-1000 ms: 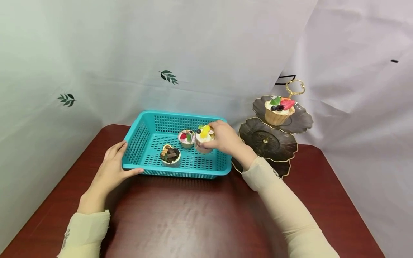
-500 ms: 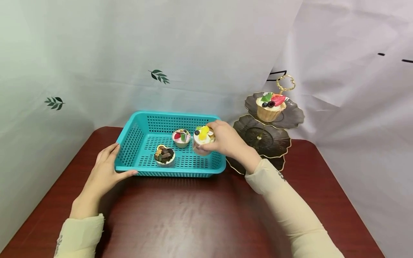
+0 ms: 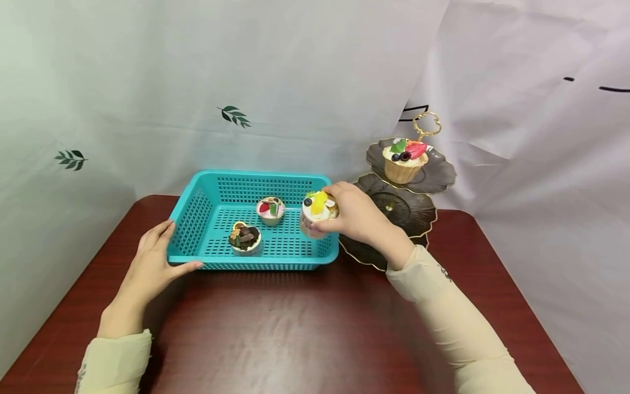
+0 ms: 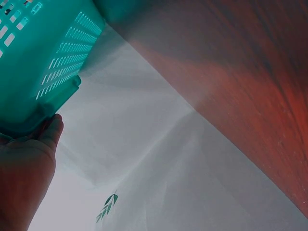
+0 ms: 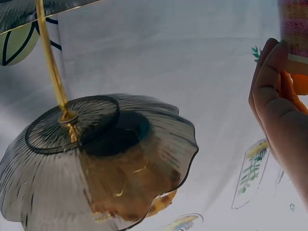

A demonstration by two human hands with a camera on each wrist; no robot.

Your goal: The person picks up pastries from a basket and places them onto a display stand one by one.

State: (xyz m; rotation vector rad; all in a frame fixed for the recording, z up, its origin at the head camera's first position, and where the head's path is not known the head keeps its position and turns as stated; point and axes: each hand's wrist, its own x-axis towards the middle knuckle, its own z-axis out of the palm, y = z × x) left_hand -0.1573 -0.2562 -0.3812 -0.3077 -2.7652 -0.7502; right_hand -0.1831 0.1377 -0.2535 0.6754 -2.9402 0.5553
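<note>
1. Right hand [image 3: 358,214]: thumb and fingers pinch the yellow cup [image 3: 316,214], held upright at the basket [image 3: 266,265]'s 3 o'clock end; whether its base is clear of the floor, I cannot tell.
2. Left hand [image 3: 149,266]: fingers fairly straight, thumb spread, touching the basket's 8 o'clock corner.
3. Within the basket, the pink cup [image 3: 271,213] sits toward 1 o'clock, the dark cup [image 3: 244,241] toward 7.
4. The stand [image 3: 437,172], at 2 o'clock, bears a tart [image 3: 401,171] on top.
5. Step in hand, I judge: lifting the yellow cup out. Next calls for a level raise over the rim, topping undisturbed.
</note>
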